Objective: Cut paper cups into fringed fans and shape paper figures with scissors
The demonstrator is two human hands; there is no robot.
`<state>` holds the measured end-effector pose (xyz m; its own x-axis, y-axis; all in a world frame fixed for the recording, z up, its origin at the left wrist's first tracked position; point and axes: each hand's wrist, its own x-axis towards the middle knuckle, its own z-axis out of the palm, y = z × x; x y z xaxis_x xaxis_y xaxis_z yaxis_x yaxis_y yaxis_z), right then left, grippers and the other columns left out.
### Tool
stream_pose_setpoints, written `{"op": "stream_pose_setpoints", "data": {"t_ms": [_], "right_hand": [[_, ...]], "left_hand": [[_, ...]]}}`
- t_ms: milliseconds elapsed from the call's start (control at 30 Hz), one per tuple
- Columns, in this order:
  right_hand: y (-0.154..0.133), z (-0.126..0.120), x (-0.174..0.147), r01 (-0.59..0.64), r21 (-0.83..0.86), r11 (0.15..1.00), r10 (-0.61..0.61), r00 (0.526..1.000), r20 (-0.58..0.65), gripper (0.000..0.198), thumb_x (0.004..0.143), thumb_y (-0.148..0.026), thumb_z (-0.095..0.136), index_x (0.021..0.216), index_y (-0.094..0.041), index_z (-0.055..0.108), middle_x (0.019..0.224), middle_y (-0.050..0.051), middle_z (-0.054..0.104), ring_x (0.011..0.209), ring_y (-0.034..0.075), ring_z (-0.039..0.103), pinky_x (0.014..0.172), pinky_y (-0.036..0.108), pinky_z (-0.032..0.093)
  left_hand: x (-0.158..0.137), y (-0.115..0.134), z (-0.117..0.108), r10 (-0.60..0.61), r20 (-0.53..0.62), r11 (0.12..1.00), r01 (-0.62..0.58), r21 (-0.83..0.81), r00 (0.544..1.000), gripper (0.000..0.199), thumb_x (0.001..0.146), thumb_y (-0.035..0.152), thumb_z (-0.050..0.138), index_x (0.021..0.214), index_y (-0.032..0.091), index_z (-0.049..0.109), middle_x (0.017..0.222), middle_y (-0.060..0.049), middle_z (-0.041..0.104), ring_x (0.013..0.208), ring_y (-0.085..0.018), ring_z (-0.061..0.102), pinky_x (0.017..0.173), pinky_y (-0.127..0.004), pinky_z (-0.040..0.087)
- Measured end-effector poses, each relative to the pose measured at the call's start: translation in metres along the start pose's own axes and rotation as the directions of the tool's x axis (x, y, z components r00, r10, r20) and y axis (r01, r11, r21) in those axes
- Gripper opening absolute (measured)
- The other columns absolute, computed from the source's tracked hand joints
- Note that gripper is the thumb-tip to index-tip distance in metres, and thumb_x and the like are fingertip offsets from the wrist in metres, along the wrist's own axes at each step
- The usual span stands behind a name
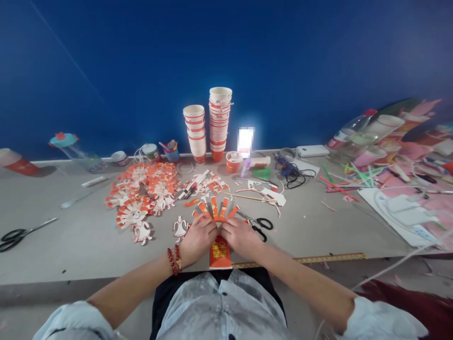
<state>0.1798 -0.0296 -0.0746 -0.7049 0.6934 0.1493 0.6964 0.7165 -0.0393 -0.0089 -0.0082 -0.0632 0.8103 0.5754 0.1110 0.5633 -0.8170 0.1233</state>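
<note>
Here we have one blue wall (141, 71) filling the far side; below it, one grey table (106, 259) runs from left to right; along its far middle we count two stacks of paper cups, the left stack (197, 138) shorter, the right stack (219, 125) taller; left of centre spreads a heap of orange-and-white paper figures (141, 189), overlapping so much that we cannot give a total; far right, we spot one red-capped bottle (348, 133) tilted among clutter; one yellowish ruler (329, 258) lies along the near edge, right of centre.

And in the near middle, two hands; the left hand (198, 240), two strands of red beads (171, 262) at its wrist, and the right hand (244, 235) meet almost knuckle to knuckle, fingers curled in, both gripping one fringed paper piece (220, 252); its strips fan out on the far side, an orange panel with yellow characters shows on the near side; the thumbs are hidden, so we cannot tell how they press; two pairs of scissors, the left pair (25, 232) well apart, the right pair (252, 221) just beside the right hand; smallest, one lone paper figure (180, 228) near the left hand.
</note>
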Motion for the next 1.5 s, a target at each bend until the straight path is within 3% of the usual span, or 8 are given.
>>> {"op": "stream_pose_setpoints", "data": {"t_ms": [167,300,567,733,900,1100,1367,1500], "right_hand": [[0.004,-0.007,0.003,0.045,0.010,0.999,-0.045,0.999,0.027,0.018,0.097,-0.015,0.048,0.090,-0.015,0.064,0.085,0.007,0.065,0.088,0.023,0.055,0.077,0.035,0.045],[-0.001,-0.001,0.005,0.064,-0.045,0.997,-0.063,0.997,0.033,0.017,0.095,-0.012,0.049,0.088,-0.013,0.064,0.085,0.008,0.065,0.085,0.024,0.054,0.077,0.036,0.046],[0.001,-0.008,0.003,0.033,0.018,0.999,-0.034,0.999,0.020,0.018,0.097,-0.015,0.049,0.090,-0.015,0.065,0.083,0.008,0.065,0.087,0.024,0.055,0.079,0.037,0.044],[-0.003,-0.007,0.008,0.048,-0.016,0.999,-0.047,0.998,0.035,0.022,0.097,-0.012,0.045,0.090,-0.013,0.065,0.084,0.010,0.065,0.087,0.024,0.054,0.079,0.037,0.044],[-0.010,-0.001,0.006,0.046,-0.088,0.995,-0.044,0.999,0.028,0.020,0.095,-0.010,0.048,0.085,-0.012,0.065,0.082,0.009,0.064,0.085,0.024,0.053,0.079,0.038,0.044],[-0.004,-0.007,0.003,0.021,-0.019,1.000,-0.020,0.999,0.031,0.016,0.096,-0.014,0.050,0.092,-0.014,0.066,0.088,0.008,0.065,0.088,0.024,0.052,0.080,0.038,0.042],[-0.002,-0.012,0.009,0.024,-0.010,1.000,-0.023,0.996,0.081,0.014,0.095,-0.016,0.053,0.094,-0.015,0.067,0.085,0.007,0.065,0.089,0.024,0.052,0.080,0.038,0.040],[-0.002,-0.015,0.010,0.012,0.019,1.000,-0.014,0.995,0.095,0.017,0.096,-0.015,0.051,0.101,-0.016,0.067,0.087,0.007,0.066,0.090,0.024,0.052,0.078,0.037,0.040]], "left_hand": [[-0.003,-0.004,-0.005,0.012,0.018,0.997,-0.013,0.070,1.000,0.014,0.092,0.016,0.051,0.084,0.018,0.062,0.089,-0.004,0.064,0.094,-0.022,0.055,0.101,-0.043,0.036],[-0.005,-0.004,0.005,0.071,0.016,0.986,-0.073,0.151,0.997,0.012,0.091,0.013,0.051,0.089,0.017,0.062,0.091,-0.005,0.064,0.096,-0.022,0.054,0.107,-0.047,0.029],[-0.006,-0.011,-0.011,0.055,0.008,0.998,-0.055,0.015,0.998,0.013,0.093,0.018,0.051,0.091,0.020,0.063,0.096,-0.004,0.065,0.100,-0.022,0.055,0.103,-0.044,0.033],[-0.005,-0.007,-0.006,0.078,0.015,0.993,-0.079,0.083,0.997,0.014,0.091,0.012,0.050,0.086,0.018,0.062,0.091,-0.004,0.064,0.096,-0.021,0.054,0.109,-0.045,0.028],[-0.011,-0.009,0.004,0.026,-0.094,1.000,-0.027,-0.010,0.995,0.013,0.090,0.014,0.052,0.086,0.018,0.063,0.092,-0.004,0.065,0.098,-0.022,0.055,0.107,-0.045,0.031],[-0.026,-0.020,0.000,-0.075,-0.229,0.977,0.025,-0.213,0.970,0.017,0.094,0.017,0.048,0.099,0.019,0.064,0.107,-0.006,0.064,0.100,-0.020,0.053,0.096,-0.039,0.039],[-0.014,-0.020,-0.001,0.060,-0.087,0.998,-0.060,-0.002,0.994,0.012,0.093,0.020,0.054,0.088,0.018,0.065,0.090,-0.003,0.063,0.095,-0.020,0.053,0.096,-0.038,0.037],[-0.009,-0.022,-0.001,0.071,-0.025,0.994,-0.069,0.090,0.997,0.012,0.093,0.022,0.053,0.087,0.018,0.063,0.088,-0.003,0.061,0.094,-0.021,0.052,0.094,-0.038,0.037]]}}
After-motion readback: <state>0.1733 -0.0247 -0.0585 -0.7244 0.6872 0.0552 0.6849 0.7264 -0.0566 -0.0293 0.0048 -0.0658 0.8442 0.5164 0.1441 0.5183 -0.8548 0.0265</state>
